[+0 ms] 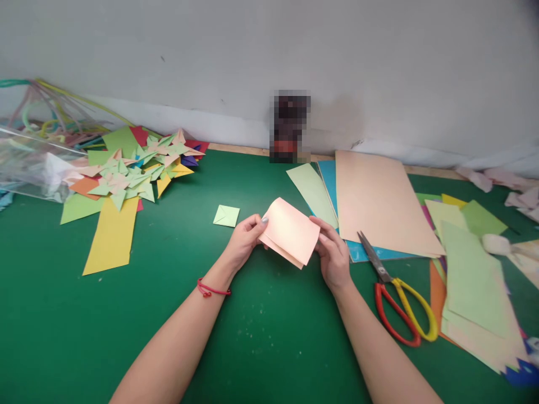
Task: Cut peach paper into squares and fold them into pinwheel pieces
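A peach sheet of paper [290, 230], bent over on itself with its lower edges apart, is held up between both hands above the green table. My left hand [246, 240] pinches its left edge, thumb on top. At the right edge, my right hand [334, 252] grips the paper with its fingers, partly hidden behind it. A small folded light-green paper square [226, 216] lies on the table just left of my left hand. Scissors [389, 280] with one red and one yellow handle lie to the right of my right hand, blades slightly apart.
Folded paper stars [126, 174] and coloured sheets pile up at the left, beside a clear plastic bag [33, 163]. A large peach sheet [383, 202] lies over blue ones at the right. Green paper pieces [475, 280] spread at far right. A wall [210, 56] stands behind.
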A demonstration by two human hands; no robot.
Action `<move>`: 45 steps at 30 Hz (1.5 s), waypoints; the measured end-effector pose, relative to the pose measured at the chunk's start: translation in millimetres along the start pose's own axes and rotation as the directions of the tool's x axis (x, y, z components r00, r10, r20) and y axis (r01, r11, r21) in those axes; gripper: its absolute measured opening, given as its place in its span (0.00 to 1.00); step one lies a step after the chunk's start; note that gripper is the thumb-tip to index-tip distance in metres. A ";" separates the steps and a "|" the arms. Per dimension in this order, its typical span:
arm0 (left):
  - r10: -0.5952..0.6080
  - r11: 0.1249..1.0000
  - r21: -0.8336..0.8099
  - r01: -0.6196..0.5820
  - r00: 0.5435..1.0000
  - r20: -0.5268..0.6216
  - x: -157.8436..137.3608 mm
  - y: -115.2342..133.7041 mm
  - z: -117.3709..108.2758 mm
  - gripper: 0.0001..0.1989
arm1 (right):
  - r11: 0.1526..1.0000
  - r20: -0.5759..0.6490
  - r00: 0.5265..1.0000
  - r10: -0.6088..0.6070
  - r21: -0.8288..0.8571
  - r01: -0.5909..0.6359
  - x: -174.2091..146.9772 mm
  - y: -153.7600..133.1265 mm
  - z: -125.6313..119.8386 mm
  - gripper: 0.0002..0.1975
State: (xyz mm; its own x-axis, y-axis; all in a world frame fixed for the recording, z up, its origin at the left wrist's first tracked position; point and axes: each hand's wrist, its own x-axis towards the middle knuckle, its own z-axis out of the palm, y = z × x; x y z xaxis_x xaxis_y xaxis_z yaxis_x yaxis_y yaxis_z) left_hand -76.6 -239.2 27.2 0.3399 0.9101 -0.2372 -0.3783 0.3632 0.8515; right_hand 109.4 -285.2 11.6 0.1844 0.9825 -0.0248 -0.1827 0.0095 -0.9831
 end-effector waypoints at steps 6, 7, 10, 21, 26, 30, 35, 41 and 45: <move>0.007 1.000 0.030 -0.007 1.000 -0.007 -0.2 -1.2 -0.6 0.19 | 0.999 -0.034 0.999 -0.013 -0.053 0.011 0.2 2.1 0.6 0.18; 0.010 0.999 0.048 -0.010 1.000 -0.004 -0.2 -1.7 -0.9 0.19 | 0.996 -0.042 0.999 -0.028 -0.081 0.025 0.3 2.3 1.1 0.17; 0.020 0.994 0.110 -0.021 1.000 0.009 0.1 -4.1 -1.8 0.20 | 0.980 -0.043 0.994 -0.098 -0.177 0.089 1.2 2.6 3.0 0.17; -0.025 0.985 0.175 0.002 0.992 0.125 -4.6 -3.1 -2.0 0.15 | 0.940 -0.245 0.969 -0.023 -0.335 -0.063 0.7 11.3 1.9 0.13; -0.014 0.994 0.105 0.004 0.995 0.099 -5.5 0.3 -1.4 0.12 | 0.979 -0.211 0.978 -0.011 -0.200 -0.032 1.6 14.9 -2.2 0.13; 0.022 0.998 -0.059 -0.021 1.000 0.007 -2.6 1.0 -3.7 0.11 | 0.984 -0.022 0.999 0.036 -0.174 -0.039 0.7 9.9 -3.7 0.12; 0.060 0.985 -0.159 -0.067 0.997 -0.053 1.2 -0.2 -5.4 0.06 | 0.967 0.027 0.999 0.036 -0.252 -0.028 -0.4 3.0 -0.2 0.14; 0.086 0.995 0.052 -0.089 0.995 0.056 2.4 -5.3 -1.2 0.20 | 0.969 -0.112 0.994 -0.008 -0.248 -0.020 1.6 8.7 0.3 0.16; 0.030 0.948 0.310 -0.075 0.989 0.147 0.8 -8.1 3.1 0.18 | 0.980 -0.149 0.987 -0.055 -0.197 0.025 2.7 8.4 2.1 0.14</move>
State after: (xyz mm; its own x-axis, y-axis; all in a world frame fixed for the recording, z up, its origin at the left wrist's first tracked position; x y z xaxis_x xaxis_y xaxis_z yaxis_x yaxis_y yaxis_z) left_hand -70.7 -242.0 21.5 0.4512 0.8813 -0.1404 -0.1168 0.2143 0.9698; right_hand 106.4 -282.1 3.7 0.3363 0.9418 0.0023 0.0156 -0.0031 -0.9999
